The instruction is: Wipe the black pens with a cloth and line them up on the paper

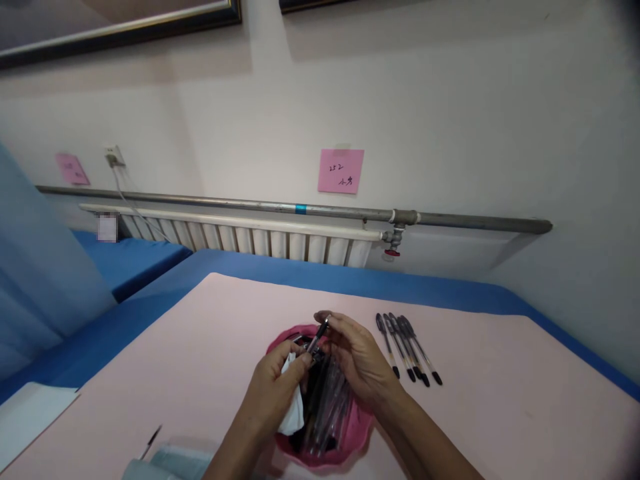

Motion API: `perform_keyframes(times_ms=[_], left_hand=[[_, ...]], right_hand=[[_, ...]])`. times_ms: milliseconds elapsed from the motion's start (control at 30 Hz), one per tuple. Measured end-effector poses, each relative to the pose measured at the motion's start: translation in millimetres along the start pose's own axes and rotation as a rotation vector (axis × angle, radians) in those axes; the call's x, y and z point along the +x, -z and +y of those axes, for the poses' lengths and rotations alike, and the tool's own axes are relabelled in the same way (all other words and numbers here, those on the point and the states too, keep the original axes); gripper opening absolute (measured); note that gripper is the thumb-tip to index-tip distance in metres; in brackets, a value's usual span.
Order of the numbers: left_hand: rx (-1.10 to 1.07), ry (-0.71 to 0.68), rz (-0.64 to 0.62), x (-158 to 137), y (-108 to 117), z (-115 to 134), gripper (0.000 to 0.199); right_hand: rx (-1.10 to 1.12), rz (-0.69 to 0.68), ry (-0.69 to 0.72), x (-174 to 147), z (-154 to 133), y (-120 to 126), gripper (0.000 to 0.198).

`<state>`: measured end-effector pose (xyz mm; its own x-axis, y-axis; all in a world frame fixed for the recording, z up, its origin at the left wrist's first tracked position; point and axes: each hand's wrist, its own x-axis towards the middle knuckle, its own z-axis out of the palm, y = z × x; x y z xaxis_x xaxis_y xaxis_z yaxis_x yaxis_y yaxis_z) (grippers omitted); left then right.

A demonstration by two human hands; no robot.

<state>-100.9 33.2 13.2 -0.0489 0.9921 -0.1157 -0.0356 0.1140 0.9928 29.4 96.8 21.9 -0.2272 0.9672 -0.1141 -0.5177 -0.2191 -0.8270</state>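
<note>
My left hand [280, 380] pinches a pen [316, 339] between thumb and fingers, its dark grip end pointing up and right. Pressed in the same hand is a crumpled white tissue [293, 412]. Curled around the upper end of this pen is my right hand [357, 360], with its fingertips at the tip; their exact contact is partly hidden. Both hands are over a pink basket [361, 437]. Inside it lie many clear pen barrels [330, 407] and dark pen parts. To the right, several capped black pens [407, 347] lie side by side on the pink sheet.
A pink sheet [480, 400] covers the blue bed or table [400, 283]. At the lower left are a loose pen piece [154, 437], a grey-blue cloth [175, 463] and white paper [33, 420]. Behind stand a radiator [295, 245] and a pipe [240, 204] along the wall.
</note>
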Motion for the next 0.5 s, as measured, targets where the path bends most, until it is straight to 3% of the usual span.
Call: perform_keyframes(times_ms=[333,500], left_hand=[[0.118,-0.068,0.024,-0.6,1.2,-3.1,0.022],[0.370,-0.158,0.079,-4.4,2.7,4.7,0.018]], right_hand=[[0.007,0.012,-0.013,0.4,0.3,1.6,0.019],[0.002,0.040,0.000,2.6,1.8,3.3,0.019]])
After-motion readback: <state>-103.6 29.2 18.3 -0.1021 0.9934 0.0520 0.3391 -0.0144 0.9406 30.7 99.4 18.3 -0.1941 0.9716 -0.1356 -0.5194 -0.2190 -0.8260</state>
